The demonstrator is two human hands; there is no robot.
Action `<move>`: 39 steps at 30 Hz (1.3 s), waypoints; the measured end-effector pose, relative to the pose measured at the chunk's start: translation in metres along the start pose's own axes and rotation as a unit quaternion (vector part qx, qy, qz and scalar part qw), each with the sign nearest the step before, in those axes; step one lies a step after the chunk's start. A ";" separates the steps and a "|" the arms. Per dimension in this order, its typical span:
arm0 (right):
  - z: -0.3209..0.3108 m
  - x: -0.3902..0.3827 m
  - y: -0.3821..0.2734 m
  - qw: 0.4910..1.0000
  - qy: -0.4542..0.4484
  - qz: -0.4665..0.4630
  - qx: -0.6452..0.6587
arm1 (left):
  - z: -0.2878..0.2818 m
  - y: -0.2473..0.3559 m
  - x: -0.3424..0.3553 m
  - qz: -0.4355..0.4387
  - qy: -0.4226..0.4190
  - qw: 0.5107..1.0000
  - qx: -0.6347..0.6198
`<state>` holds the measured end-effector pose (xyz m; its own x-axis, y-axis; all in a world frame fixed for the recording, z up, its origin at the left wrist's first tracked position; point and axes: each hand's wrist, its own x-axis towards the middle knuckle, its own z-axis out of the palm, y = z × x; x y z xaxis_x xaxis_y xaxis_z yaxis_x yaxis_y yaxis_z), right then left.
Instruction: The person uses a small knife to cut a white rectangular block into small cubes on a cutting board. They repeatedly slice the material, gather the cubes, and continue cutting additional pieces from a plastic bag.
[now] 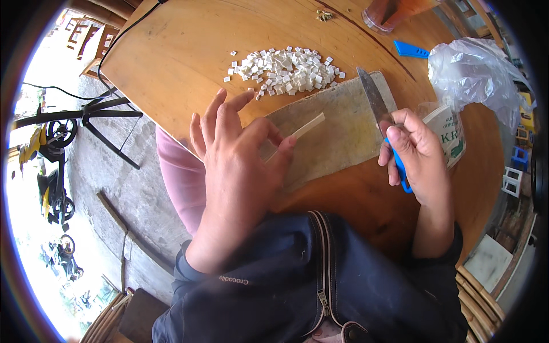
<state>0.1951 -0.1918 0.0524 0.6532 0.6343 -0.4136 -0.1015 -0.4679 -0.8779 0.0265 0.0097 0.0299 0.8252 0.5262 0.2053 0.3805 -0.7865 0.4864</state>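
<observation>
My left hand (237,154) pinches one end of a thin pale strip (307,126) that lies across a worn cutting board (337,128). The strip points up and to the right. My right hand (414,154) is closed on the blue handle of a knife (374,103); its grey blade points away from me, over the right side of the board and apart from the strip. Beyond the board, a heap of small white square pieces (289,70) lies on the round wooden table (189,51).
A crumpled clear plastic bag (474,77) and a white-and-green packet (452,134) sit by my right hand. A blue knife sheath (410,50) and a reddish cup (386,14) stand farther back. A black cable (123,34) runs off the table's left edge.
</observation>
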 end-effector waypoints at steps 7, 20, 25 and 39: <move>0.004 -0.011 0.003 0.999 0.000 -0.026 -0.023 | 0.007 0.013 -0.005 -0.024 0.007 0.999 0.041; 0.017 -0.002 0.003 0.928 0.036 -0.269 -0.253 | 0.016 0.035 -0.012 0.081 -0.027 0.993 0.086; 0.020 -0.003 0.002 0.904 0.026 -0.280 -0.323 | 0.028 0.036 -0.017 0.104 0.006 0.984 0.146; 0.032 -0.017 -0.010 0.878 0.004 -0.242 -0.414 | 0.031 0.044 -0.016 0.094 0.003 0.976 0.199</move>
<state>0.1609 -0.1786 0.0607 0.4752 0.8791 -0.0370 0.7668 -0.4344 -0.4726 0.0428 -0.0430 0.0216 0.8938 0.3620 0.2646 0.3560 -0.9317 0.0719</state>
